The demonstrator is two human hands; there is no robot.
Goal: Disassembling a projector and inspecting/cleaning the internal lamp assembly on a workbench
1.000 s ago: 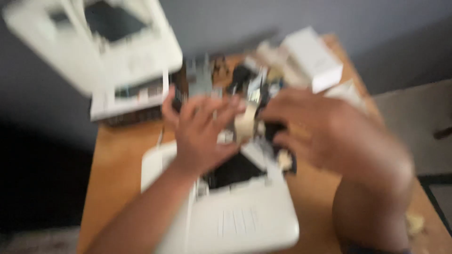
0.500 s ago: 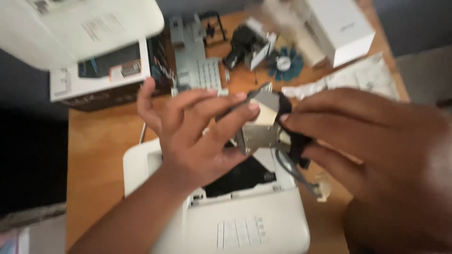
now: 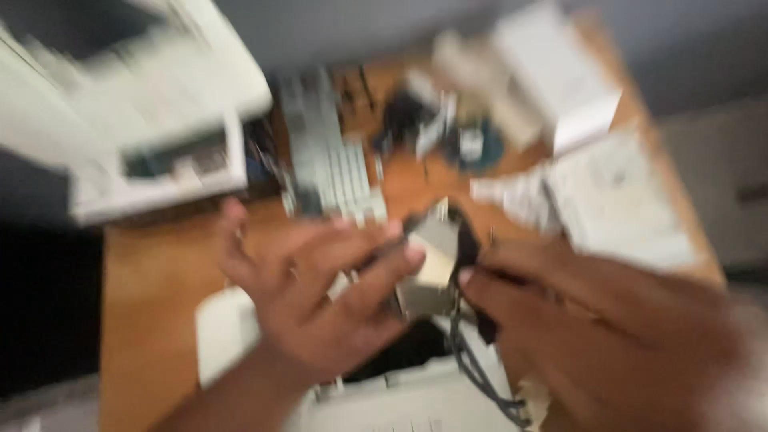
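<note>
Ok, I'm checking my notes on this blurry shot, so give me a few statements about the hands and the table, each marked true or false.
1. Both hands meet on a small pale part with dark cables. True: the left hand and the right hand hold it between them.
2. The table is glass. False: it is brown wood.
3. A white printer lies under the hands. True.
4. The hands are gloved. False: both are bare.
5. A white box sits at the far right of the table. True.
6. The part rests flat on the table. False: it is held up above the printer.
</note>
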